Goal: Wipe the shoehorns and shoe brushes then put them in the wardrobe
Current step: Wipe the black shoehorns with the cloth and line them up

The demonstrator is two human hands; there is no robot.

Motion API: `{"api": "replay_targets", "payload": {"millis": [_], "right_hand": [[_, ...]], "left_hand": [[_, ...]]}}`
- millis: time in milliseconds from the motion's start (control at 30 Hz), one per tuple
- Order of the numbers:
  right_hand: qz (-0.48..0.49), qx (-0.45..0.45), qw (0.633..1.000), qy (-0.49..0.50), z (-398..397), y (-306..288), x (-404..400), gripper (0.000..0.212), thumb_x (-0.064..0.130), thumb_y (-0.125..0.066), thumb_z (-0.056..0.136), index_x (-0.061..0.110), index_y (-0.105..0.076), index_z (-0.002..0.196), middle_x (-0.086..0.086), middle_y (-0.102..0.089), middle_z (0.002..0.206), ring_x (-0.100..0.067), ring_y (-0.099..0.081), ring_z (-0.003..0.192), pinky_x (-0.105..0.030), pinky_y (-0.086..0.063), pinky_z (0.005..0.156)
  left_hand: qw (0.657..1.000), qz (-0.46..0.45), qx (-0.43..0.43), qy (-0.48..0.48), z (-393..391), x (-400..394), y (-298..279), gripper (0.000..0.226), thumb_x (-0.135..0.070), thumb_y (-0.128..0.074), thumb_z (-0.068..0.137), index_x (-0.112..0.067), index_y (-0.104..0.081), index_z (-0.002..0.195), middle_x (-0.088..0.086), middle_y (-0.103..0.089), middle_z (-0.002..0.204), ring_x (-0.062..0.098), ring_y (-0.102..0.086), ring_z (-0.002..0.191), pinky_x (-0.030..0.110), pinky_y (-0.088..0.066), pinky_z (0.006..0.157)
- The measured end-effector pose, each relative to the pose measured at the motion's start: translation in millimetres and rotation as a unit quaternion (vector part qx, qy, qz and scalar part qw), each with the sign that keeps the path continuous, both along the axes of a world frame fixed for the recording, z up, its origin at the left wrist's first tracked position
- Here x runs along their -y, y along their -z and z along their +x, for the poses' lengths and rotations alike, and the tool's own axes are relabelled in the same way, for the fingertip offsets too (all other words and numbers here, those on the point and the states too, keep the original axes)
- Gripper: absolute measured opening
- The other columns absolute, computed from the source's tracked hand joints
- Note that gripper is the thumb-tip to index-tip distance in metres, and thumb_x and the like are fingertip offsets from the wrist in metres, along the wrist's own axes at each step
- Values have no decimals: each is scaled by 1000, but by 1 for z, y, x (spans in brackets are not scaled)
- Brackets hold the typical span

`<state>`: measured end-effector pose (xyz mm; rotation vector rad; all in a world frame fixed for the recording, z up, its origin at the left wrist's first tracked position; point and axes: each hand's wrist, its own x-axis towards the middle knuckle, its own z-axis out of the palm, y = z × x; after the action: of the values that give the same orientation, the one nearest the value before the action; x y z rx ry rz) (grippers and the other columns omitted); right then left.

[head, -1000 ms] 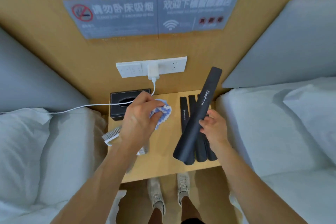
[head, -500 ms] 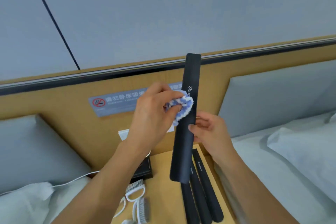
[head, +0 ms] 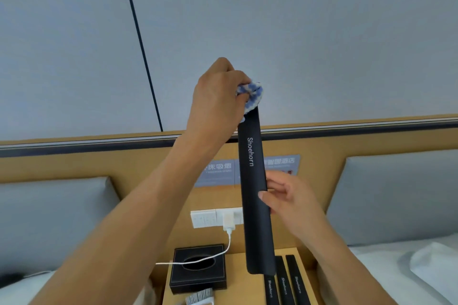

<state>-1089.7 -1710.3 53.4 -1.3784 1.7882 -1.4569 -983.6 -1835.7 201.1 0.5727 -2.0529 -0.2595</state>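
The right hand [head: 291, 197] holds a long black shoehorn [head: 255, 195] upright, its grip closed round the middle of the blade with the thumb across the front edge; the fingers behind are hidden by the blade. Above that grip, the left hand [head: 216, 96] is curled tight on a blue-and-white checked cloth [head: 252, 95], bunched over the shoehorn's top end, so the tip itself cannot be seen. The word "Shoehorn" runs down the blade between the two grips.

Below the right grip, three more shoehorns [head: 285, 285] lie side by side on the wooden worktop [head: 235, 290], their lower ends cut off by the frame edge and their upper ends partly covered by the held one. Down and to the left of the left grip sit a black tissue box [head: 198, 271] and, at the bottom edge, the bristles of a shoe brush [head: 199, 296], mostly out of frame. A white charger [head: 228, 221] is plugged into the wall socket panel [head: 205, 218], its cable trailing over the box. The wall sign [head: 218, 171] is partly hidden behind the arm and blade.
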Motion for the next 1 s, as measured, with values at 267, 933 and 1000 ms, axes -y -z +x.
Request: {"api": "replay_targets", "payload": {"millis": [267, 933, 1000], "right_hand": [[-60, 86, 994, -10, -7, -36, 27, 45, 1, -67, 91, 43, -68, 106, 18, -75, 103, -3, -72, 94, -20, -58, 67], [-62, 459, 883, -72, -29, -45, 47, 31, 28, -46, 105, 7, -57, 126, -22, -73, 110, -43, -72, 94, -51, -61, 69], [-83, 463, 882, -40, -30, -42, 49, 26, 25, -43, 107, 11, -55, 124, -21, -72, 112, -45, -72, 94, -53, -61, 69]], "left_hand": [[999, -20, 10, 32, -4, -5, 2, 14, 5, -64, 83, -1, -76, 87, 15, -58, 90, 11, -58, 65, 10, -48, 51], [975, -105, 184, 72, 11, -13, 57, 9, -19, -76, 82, -11, -78, 85, 7, -61, 85, 20, -54, 73, 36, -50, 57], [972, -96, 205, 69, 17, -10, 64, 8, -17, -76, 82, -10, -78, 86, 8, -62, 87, 24, -58, 75, 41, -53, 60]]}}
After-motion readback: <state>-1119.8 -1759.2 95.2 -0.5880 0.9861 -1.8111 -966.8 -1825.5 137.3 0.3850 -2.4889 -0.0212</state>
